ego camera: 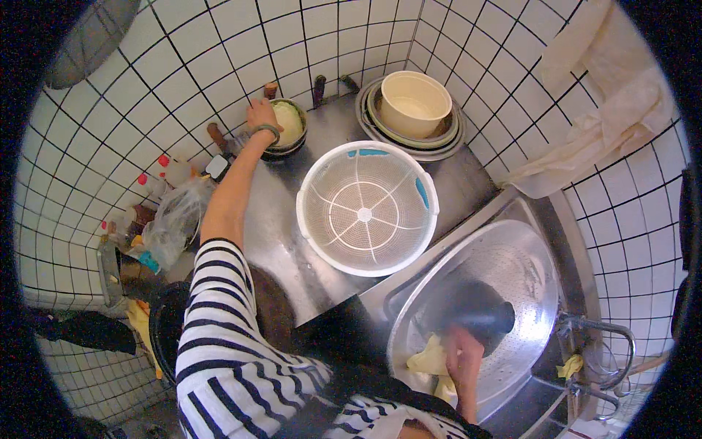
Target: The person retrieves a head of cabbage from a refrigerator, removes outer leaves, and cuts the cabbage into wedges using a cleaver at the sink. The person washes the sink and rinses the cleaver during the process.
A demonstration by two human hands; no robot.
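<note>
My left hand point(263, 118), with a band at the wrist, grips the left rim of a bowl point(299, 110) at the back of the steel counter. Pale contents fill this bowl, which sits over another dark bowl. At the lower right, my right hand point(463, 354) holds a dark, blurred bowl point(482, 313) tilted on its side, its foot turned right. Both are over a large perforated metal basin point(529, 269). Yellow cloth point(428, 356) lies against the basin's near left side, by my right hand. Between the hands stands a white mesh strainer basket point(364, 214) on the counter.
A cream tub point(414, 104) stands on stacked plates and bowls in the back corner. Handles point(319, 90) lean by the tiled wall. Bottles and a clear plastic bag point(175, 219) are at the left. A metal tap point(625, 340) and a small yellow cloth point(570, 366) are at the right.
</note>
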